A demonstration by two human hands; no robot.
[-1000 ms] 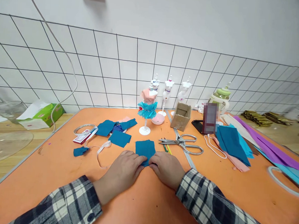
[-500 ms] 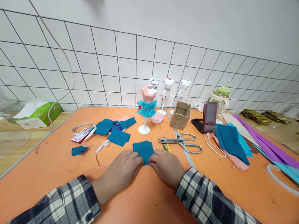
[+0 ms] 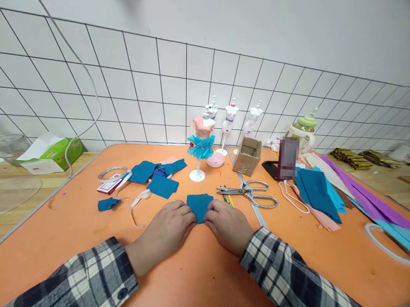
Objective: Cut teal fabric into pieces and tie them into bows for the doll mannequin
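Observation:
A small square of teal crepe paper (image 3: 199,206) lies on the orange table between my hands. My left hand (image 3: 177,221) has its fingers closed at the near left edge of the square. On the opposite side, my right hand (image 3: 225,222) pinches the right edge, fingers curled in. The fingertips of both hands are partly hidden. Several more teal pieces (image 3: 163,186) lie to the left. Just beyond the right hand are large metal scissors (image 3: 247,192), open-bladed, with pencils (image 3: 230,200) beside them.
A small dress form (image 3: 201,146) in pink and turquoise stands ahead, with white dress forms (image 3: 230,113) behind. A pink bowl (image 3: 216,160), a cardboard box (image 3: 247,159), a phone (image 3: 288,159) and a bottle (image 3: 303,130) stand farther back. Folded coloured paper (image 3: 316,191) lies right; a tape roll (image 3: 112,173) lies left.
The teal square has shifted slightly to the right and turned a little between my fingers. Both hands stay at its edges, nearly in place.

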